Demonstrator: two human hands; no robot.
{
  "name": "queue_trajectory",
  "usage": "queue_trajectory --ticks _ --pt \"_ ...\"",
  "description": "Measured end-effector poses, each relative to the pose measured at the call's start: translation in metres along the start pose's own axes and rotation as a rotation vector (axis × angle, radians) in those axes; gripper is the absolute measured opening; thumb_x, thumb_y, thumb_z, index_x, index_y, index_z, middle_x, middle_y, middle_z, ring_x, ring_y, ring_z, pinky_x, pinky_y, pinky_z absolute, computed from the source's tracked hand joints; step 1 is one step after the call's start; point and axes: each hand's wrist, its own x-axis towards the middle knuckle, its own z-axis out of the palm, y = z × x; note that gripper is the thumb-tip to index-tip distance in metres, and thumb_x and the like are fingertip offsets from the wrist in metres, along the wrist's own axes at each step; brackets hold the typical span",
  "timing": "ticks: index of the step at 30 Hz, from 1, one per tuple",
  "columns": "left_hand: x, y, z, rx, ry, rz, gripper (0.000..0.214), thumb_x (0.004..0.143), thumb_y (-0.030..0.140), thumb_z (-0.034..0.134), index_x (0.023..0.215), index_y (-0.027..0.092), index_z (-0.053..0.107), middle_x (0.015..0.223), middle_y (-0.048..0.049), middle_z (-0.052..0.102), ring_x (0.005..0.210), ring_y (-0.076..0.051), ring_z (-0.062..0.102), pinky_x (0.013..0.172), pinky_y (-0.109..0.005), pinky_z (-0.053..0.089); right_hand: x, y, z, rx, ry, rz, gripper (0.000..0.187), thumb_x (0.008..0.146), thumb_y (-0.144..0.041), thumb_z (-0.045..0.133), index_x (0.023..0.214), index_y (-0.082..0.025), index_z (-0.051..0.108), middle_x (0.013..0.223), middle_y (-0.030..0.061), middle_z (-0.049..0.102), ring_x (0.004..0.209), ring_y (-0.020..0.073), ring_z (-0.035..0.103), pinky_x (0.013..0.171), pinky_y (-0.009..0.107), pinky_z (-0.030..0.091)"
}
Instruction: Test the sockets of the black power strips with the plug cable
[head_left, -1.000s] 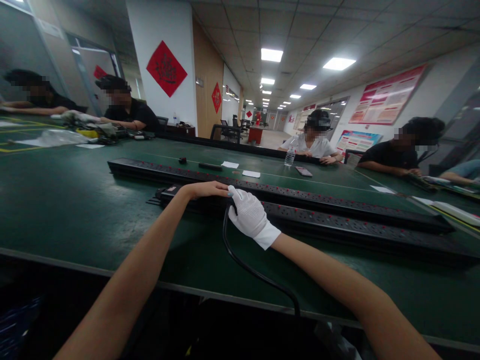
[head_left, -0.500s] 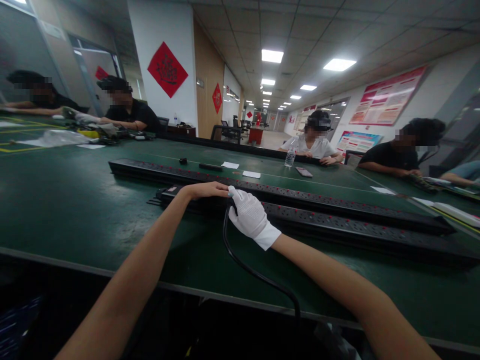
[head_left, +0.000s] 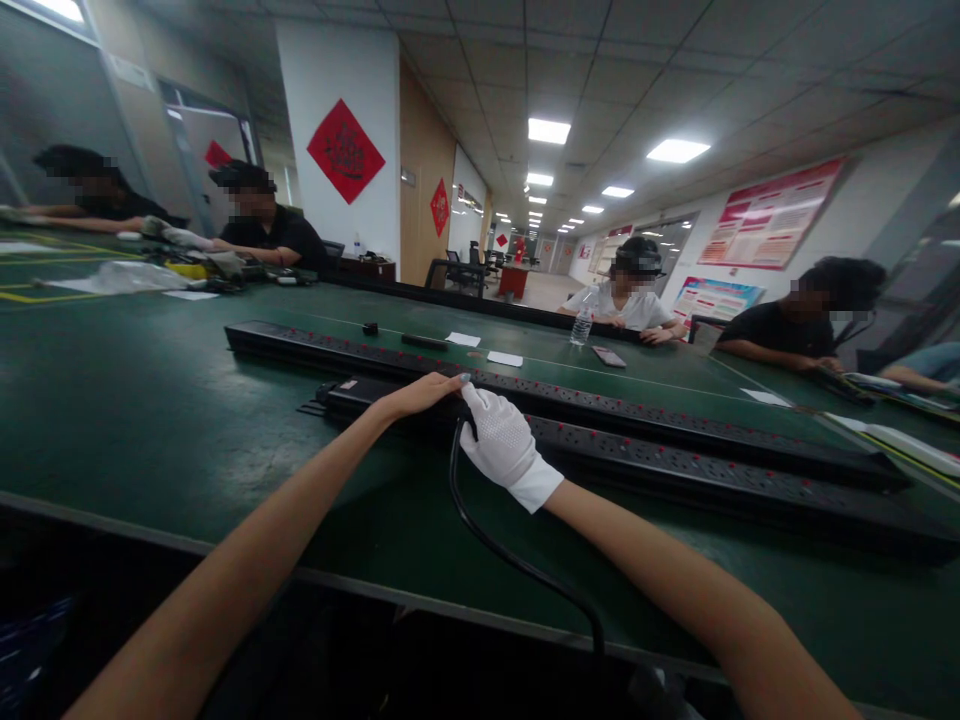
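Two long black power strips lie across the green table [head_left: 150,420]. The near power strip [head_left: 675,465] runs from left of centre to the right edge. My bare left hand [head_left: 420,393] rests flat on its left end. My right hand [head_left: 501,440], in a white dotted glove, is closed on the same strip just to the right, where a black cable [head_left: 487,535] leaves it and drops over the table's front edge. The far power strip [head_left: 337,345] lies behind, parallel to the near one.
Several other people sit around the table: two at the far left, one at the back centre by a water bottle [head_left: 579,322], others at the right. Paper slips [head_left: 505,358], a phone [head_left: 608,356] and small black parts lie behind the strips.
The view has tilted slightly, shifting the scene a little down and right. Both hands stay on the near power strip in the same hold.
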Motion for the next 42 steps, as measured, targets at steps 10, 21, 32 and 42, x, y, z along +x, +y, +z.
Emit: queue_trajectory --ticks 10,21,32,42 --pt "-0.003 0.000 0.002 0.189 0.082 -0.001 0.056 0.086 0.052 0.022 0.081 0.015 0.064 0.085 -0.0050 0.066 0.075 -0.019 0.056 0.067 -0.026 0.038 0.000 0.001 0.003 -0.010 0.015 0.010 0.050 0.085 -0.024 0.037 0.133 -0.013 0.032 0.115 0.0135 0.051 0.099 0.0236 0.049 0.085 0.038 0.042" --pt "-0.016 -0.014 -0.008 0.260 0.077 -0.091 0.058 0.086 0.057 0.017 0.111 0.027 0.060 0.120 0.0002 0.057 0.107 -0.024 0.051 0.093 -0.030 0.031 0.004 0.000 0.006 -0.088 -0.002 0.029 0.048 0.084 -0.029 0.040 0.127 -0.009 0.037 0.104 0.0139 0.055 0.090 0.0254 0.051 0.078 0.038 0.043" --pt "-0.015 -0.008 -0.008 0.322 0.052 -0.154 0.057 0.087 0.053 0.015 0.116 0.028 0.057 0.121 0.0012 0.055 0.109 -0.024 0.050 0.092 -0.031 0.034 0.012 0.009 0.001 -0.010 -0.040 0.056 0.033 0.084 -0.030 0.045 0.115 -0.018 0.050 0.101 0.0079 0.057 0.091 0.0202 0.055 0.077 0.030 0.043" --pt "-0.017 -0.002 -0.008 0.367 0.071 -0.153 0.056 0.087 0.051 0.015 0.112 0.028 0.059 0.118 0.0018 0.058 0.105 -0.022 0.054 0.088 -0.028 0.037 0.014 0.012 0.004 0.031 -0.050 0.079 0.032 0.086 -0.035 0.043 0.114 -0.018 0.049 0.103 0.0073 0.059 0.094 0.0179 0.055 0.078 0.027 0.043"
